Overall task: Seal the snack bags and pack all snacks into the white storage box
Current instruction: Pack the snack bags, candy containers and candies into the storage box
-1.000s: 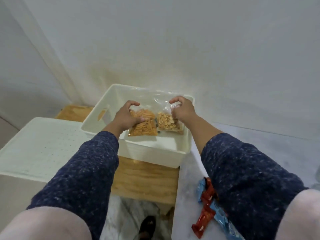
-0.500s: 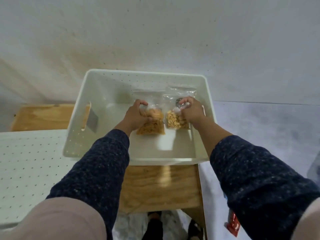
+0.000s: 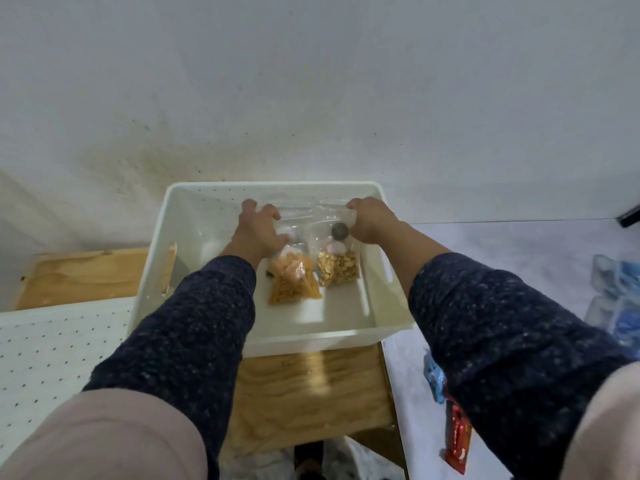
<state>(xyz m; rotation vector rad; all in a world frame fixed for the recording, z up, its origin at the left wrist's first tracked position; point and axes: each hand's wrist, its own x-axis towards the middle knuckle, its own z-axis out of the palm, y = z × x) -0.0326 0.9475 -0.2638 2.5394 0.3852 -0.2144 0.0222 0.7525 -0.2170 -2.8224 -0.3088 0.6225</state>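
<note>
Both my hands are inside the one white box (image 3: 194, 216) on the wooden table (image 3: 301, 393): my left hand (image 3: 256, 230) rests with fingers curled on the bag of orange snacks (image 3: 294, 282), my right hand (image 3: 367, 220) pinches the top of the bag of peanuts (image 3: 337, 266). The two bags lie side by side, touching, on the box floor. Outside it I count one red packet (image 3: 457, 441) and one blue packet (image 3: 434, 379) to my right.

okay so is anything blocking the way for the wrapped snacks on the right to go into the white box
Nothing visible does. The red packet and blue packets lie right of the box, whose top is open. Inside, only two bags sit toward the back, under both hands; the front floor is bare.
</note>
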